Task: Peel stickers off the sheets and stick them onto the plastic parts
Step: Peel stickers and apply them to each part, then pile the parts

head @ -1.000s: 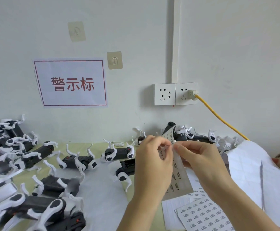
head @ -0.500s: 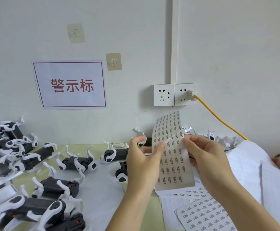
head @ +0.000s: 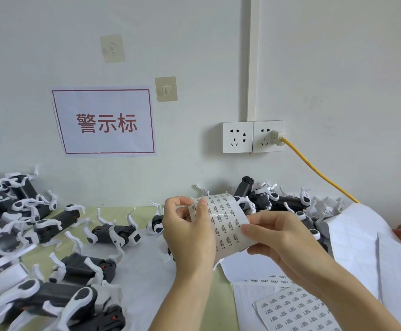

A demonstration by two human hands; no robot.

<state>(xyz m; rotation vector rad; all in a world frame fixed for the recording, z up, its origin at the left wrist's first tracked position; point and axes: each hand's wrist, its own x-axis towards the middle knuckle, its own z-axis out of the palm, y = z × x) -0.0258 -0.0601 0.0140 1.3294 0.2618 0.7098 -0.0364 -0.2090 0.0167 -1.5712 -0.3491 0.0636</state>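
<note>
- Parts (head: 113, 235): black/white plastic units, spread over table (head: 144, 278) at left; more heaped at rear right by wall.
- L hand (head: 190, 235): raised above table, thumb + fingers pinch top-left edge of sheet (head: 225, 218).
- Sheet: curled, printed side up, held betw. both hands.
- R hand (head: 280, 237): pinches sheet's right edge.
- More sheets (head: 295, 309): flat on table, lower right.

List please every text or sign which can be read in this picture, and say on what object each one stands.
"警示标", in red characters inside a red frame: on the paper sign taped to the wall.
Small black print on each sticker of the sticker sheet held by the left hand and right hand: too small to read.
Print on the sticker sheets on the table: also too small to read.
</note>
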